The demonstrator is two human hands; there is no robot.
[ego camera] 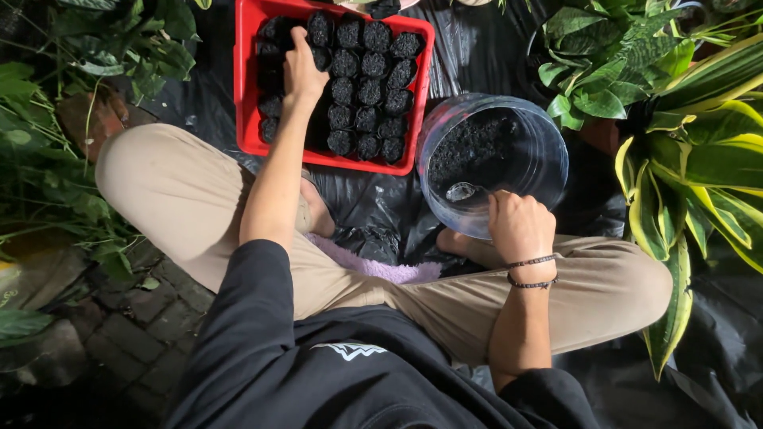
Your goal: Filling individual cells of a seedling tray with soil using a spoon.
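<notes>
I sit cross-legged in tan trousers on black plastic sheeting. My left hand [302,70] reaches forward into a red tray [247,79] packed with several small black bags of soil [370,87], fingers closed around one bag near the tray's left side. My right hand [519,225] grips the near rim of a clear plastic tub [548,139] tilted toward me, with dark soil [470,147] inside. A small clear scoop or cup [462,191] lies in the tub near that hand. Two dark bead bracelets circle my right wrist.
Leafy green plants [612,56] crowd the right side, with yellow-edged long leaves [699,183] beside my right knee. More foliage [56,127] and brick paving [135,318] lie on the left. A lilac cloth [373,268] rests between my legs.
</notes>
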